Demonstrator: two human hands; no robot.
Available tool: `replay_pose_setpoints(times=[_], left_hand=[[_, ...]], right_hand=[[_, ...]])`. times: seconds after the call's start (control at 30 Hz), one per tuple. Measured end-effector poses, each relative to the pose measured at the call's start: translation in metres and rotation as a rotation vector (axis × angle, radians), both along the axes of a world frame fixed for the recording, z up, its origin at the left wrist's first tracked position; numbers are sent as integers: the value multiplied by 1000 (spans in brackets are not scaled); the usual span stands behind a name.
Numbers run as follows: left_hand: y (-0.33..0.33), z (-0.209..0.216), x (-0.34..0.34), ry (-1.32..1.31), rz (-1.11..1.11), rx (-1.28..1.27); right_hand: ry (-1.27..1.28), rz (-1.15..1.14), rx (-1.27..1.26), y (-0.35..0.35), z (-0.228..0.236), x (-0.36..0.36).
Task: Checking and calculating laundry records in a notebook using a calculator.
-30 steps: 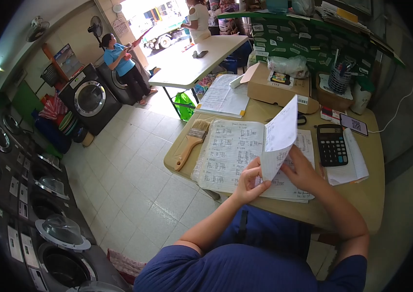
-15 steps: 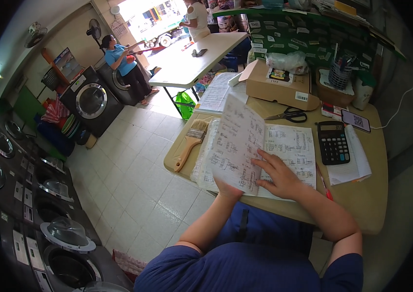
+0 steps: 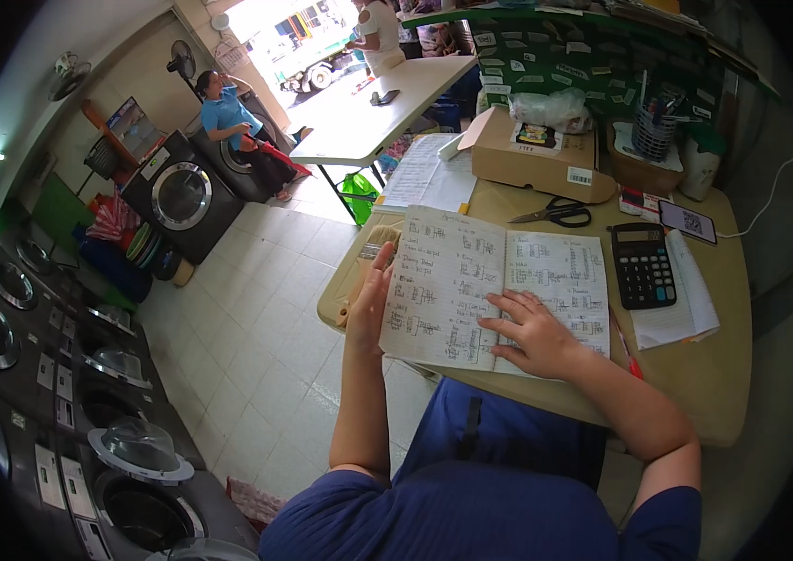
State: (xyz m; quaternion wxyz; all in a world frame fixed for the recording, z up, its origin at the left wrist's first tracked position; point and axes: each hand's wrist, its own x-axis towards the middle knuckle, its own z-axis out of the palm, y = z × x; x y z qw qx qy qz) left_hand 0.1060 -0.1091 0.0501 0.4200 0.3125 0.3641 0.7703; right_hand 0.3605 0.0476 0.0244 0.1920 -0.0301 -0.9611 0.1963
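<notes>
An open notebook (image 3: 471,280) with handwritten pages lies on a tan wooden table (image 3: 714,374). My left hand (image 3: 370,299) holds the left edge of the left page, thumb on the paper. My right hand (image 3: 532,335) lies flat on the notebook near its spine, fingers spread across the lower pages. A paintbrush (image 3: 373,254) with a wooden handle lies under the notebook's left side, partly hidden by my left hand.
A black calculator (image 3: 642,265) sits on loose papers right of the notebook. Scissors (image 3: 555,214), a cardboard box (image 3: 532,150), a phone (image 3: 688,222) and a pen holder (image 3: 654,131) stand behind. Washing machines (image 3: 177,196) line the left. Two people are near a white folding table (image 3: 378,112).
The page that was raised upright has been turned over to the left and now lies flat. My right hand has come down onto the notebook; my left hand moved to its left edge.
</notes>
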Motion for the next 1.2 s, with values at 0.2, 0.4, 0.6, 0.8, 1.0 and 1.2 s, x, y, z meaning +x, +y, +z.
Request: replay_pose_setpoints(times=[0.2,0.4,0.6,0.8,1.0,1.2], left_hand=[[-10,14,3,597,200,-444],[-9,12,7,1080,298,-757],[-3,-15,-2,1250,404,-678],[3,-25,8,1435,517,-767],[29,-27,34,1556,574,-609],[53,-41,48,1542,394,-737]], right_hand=[[-6,0,-1,-1,1,-1],[-24,-3,-3,-2,-3,0],[-41,-22,13,0,-1,-1],[-3,-1,-2,1,-4,-3],[-5,-3,14,1,-4,-1],[-28,-6,17,-2,-3,-1]])
